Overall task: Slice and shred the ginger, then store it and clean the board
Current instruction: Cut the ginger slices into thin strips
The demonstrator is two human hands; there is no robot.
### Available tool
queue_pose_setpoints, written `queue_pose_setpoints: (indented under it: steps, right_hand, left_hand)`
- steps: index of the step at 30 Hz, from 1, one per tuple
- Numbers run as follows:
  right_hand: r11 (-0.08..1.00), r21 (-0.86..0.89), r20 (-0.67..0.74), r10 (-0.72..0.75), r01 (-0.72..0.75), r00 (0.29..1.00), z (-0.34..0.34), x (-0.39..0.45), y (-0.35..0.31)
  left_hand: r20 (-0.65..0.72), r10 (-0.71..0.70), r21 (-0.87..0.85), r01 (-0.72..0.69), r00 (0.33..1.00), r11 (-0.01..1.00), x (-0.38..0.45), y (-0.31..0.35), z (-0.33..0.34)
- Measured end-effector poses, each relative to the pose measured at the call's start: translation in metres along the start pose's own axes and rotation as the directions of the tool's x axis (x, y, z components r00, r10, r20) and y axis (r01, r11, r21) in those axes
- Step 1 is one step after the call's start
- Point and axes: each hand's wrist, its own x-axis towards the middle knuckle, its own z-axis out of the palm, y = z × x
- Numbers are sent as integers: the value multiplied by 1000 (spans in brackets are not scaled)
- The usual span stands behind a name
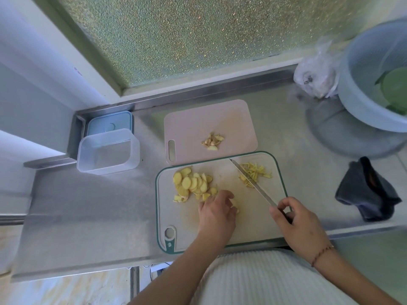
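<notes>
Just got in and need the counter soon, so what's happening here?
A person is cutting ginger on the green-edged board. The right hand holds a knife beside a small heap of shreds. The left hand gathers a few slices from the pile of slices. Trimmings sit on the pink board. The clear container holds no ginger yet.

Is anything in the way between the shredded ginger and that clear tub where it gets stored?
Nothing visible blocks it. From the shreds to the tub lie only the slices on the board, then bare counter. The tub is open; its lid lies behind it.
</notes>
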Motion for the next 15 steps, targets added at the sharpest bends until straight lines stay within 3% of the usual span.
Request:
queue_pose_setpoints:
  steps: [10, 15]
  right_hand:
    - [1000, 12, 6, 3, -3, 1000, -2, 3, 1]
    - [1000, 9, 19, 6, -7, 1000, -3, 5, 2]
  left_hand:
    - [132, -52, -71, 62, 990, 996, 25, 4, -16]
    - [167, -177, -178, 207, 970, 962, 30, 2, -23]
